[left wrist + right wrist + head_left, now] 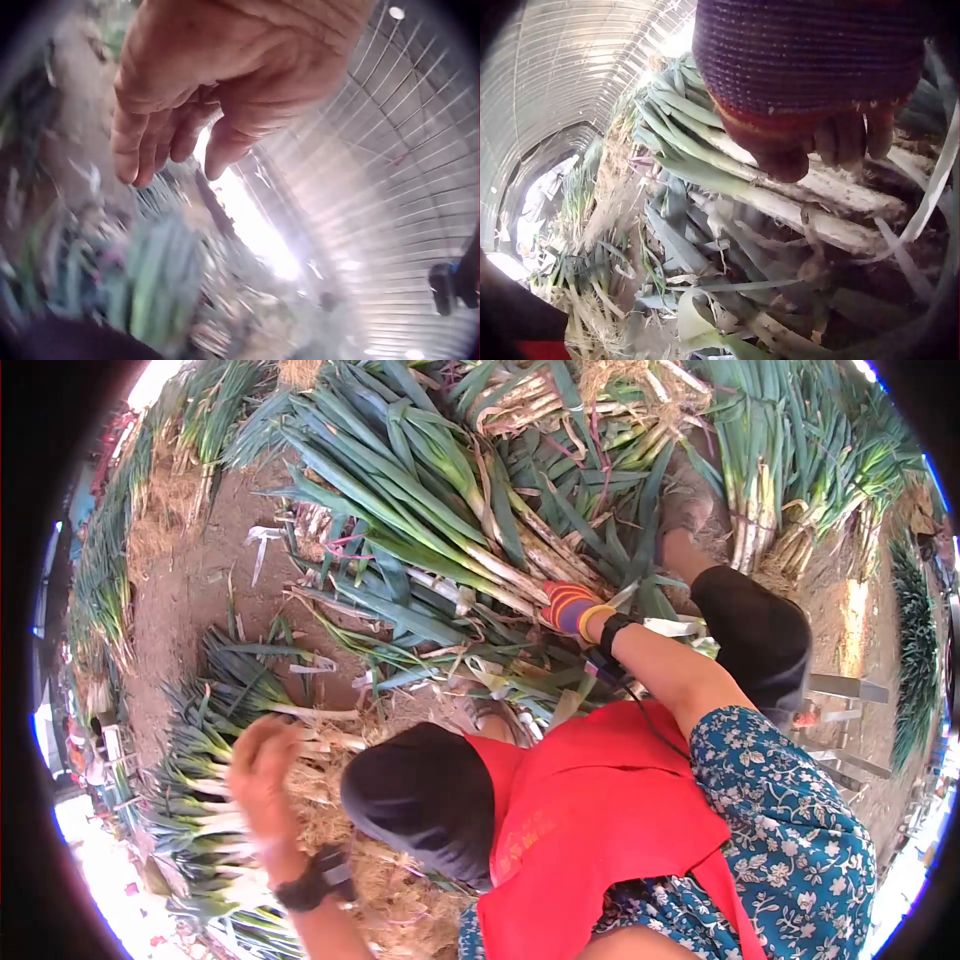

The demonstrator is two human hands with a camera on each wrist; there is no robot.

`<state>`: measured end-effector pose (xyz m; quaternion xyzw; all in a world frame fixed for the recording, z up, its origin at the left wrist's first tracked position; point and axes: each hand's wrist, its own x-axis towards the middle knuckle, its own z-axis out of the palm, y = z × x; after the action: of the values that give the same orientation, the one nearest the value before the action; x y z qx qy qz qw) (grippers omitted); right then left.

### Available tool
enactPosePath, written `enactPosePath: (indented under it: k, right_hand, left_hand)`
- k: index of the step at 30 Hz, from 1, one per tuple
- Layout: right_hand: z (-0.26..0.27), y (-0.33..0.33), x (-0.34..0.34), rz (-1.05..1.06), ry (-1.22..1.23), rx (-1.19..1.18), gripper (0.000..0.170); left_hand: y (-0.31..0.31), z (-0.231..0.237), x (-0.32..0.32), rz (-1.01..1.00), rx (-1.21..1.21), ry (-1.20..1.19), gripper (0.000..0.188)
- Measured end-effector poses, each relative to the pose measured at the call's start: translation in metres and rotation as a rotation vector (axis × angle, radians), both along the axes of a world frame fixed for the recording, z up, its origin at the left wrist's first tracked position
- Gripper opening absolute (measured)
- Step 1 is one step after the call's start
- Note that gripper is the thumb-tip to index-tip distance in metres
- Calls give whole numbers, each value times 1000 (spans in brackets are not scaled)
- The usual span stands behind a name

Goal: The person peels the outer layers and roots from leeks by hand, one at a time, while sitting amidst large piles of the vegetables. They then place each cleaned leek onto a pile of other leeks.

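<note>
My bare left hand point(268, 785) is raised above bundled leeks point(215, 810) with nothing in it; the left wrist view shows the hand point(232, 82) with its fingers loosely bent and the thumb apart from them. In a striped knit glove, my right hand point(572, 609) is at the pale lower ends of the leeks point(440, 510) piled in front of me. Seen from the right wrist, the gloved hand point(806, 82) has its fingers bent down over the dirty white stalks point(817, 217); its palm side and thumb are hidden.
Tied leek bundles point(760, 480) stand at the upper right, with more point(110, 580) along the left. Bare soil point(190, 610) runs between the rows. A metal frame point(850, 690) is beside my right leg. Loose leaves and plastic strips lie around my feet. A ribbed tunnel roof point(577, 60) arches overhead.
</note>
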<state>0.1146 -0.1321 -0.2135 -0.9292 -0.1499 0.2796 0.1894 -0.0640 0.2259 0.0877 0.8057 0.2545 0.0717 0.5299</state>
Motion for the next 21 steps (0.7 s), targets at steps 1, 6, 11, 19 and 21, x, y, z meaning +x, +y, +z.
enactPosePath:
  k: [1, 6, 11, 19, 21]
  right_hand:
    - [-7, 6, 1, -23, -84, -28, 51]
    - [-118, 30, 20, -34, -361, -190, 24]
    - [-74, 14, 39, 90, -240, 113, 29]
    - [116, 3, -34, -605, 983, 1196, 32]
    - [163, -6, -53, -482, 1071, 1237, 30]
  left_hand:
    - [-37, -5, 34, -53, -101, 4, 22]
    - [-124, -52, 121, -248, -579, -121, 22]
    - [-130, -75, 140, -31, -802, 2, 17]
    - [-141, -114, 148, 117, -688, -84, 22]
    - [-145, -110, 148, 153, -679, -66, 24]
